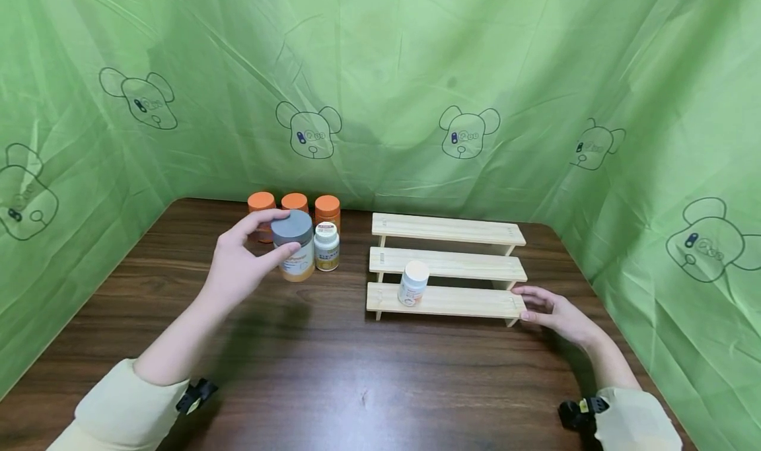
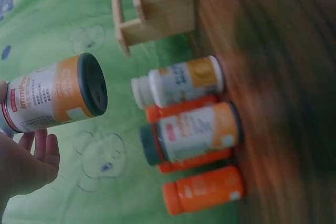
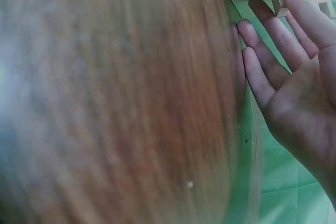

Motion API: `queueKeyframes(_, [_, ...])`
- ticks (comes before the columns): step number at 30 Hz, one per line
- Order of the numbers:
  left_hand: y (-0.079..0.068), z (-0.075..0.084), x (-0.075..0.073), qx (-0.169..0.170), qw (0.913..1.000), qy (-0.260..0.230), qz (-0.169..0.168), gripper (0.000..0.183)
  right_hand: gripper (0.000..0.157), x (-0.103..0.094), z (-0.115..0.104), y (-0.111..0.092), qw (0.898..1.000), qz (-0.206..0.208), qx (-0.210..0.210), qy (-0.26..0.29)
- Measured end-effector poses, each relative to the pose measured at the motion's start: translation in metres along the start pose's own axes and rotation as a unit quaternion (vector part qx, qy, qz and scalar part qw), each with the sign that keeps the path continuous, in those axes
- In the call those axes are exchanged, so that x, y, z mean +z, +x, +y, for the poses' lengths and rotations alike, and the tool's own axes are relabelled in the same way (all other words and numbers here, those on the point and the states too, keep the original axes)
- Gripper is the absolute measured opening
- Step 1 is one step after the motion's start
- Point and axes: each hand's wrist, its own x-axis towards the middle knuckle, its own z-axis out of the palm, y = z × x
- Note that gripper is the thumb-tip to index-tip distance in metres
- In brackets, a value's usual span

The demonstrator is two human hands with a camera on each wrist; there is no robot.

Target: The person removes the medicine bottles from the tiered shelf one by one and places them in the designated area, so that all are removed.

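My left hand (image 1: 240,256) grips a supplement jar (image 1: 297,259) with a grey lid and a white-and-orange label, raised above the table. In the left wrist view, a similar dark-lidded jar (image 2: 197,132) stands on the table. Beside it is a white bottle (image 1: 327,247). Behind are several orange bottles (image 1: 327,208), partly hidden. My right hand (image 1: 559,315) pinches the right end of the lowest step of a three-step wooden shelf (image 1: 470,302), thumb in front and fingers behind. A small white bottle (image 1: 413,284) stands on that step, near its left end.
The dark wooden table (image 1: 357,385) reaches back to a green cloth (image 1: 386,74) that hangs behind it and at both sides. The shelf's middle step (image 1: 470,264) and top step (image 1: 440,227) rise behind the lowest one.
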Motion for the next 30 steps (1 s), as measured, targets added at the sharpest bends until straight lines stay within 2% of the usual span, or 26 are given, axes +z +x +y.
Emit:
queueKeyframes(12, [0.001,-0.041,-0.015,-0.041,0.9983,0.006,0.040,0.043,0.048,-0.001,0.001,0.000,1.000,-0.016,-0.017,0.020])
queueKeyframes(15, [0.003,-0.059,-0.017,-0.061,0.9969,0.020,0.045,0.044,0.048,-0.001,0.001,0.001,0.999,-0.019,-0.017,0.024])
queueKeyframes(21, [0.008,-0.104,-0.019,-0.083,0.9947,0.037,0.048,0.047,0.049,-0.001,0.000,0.001,0.999,-0.019,-0.012,0.026])
queueKeyframes(30, [0.016,-0.144,-0.019,-0.089,0.9934,0.058,0.041,0.047,0.050,-0.002,0.000,0.000,1.000,-0.015,-0.005,0.019])
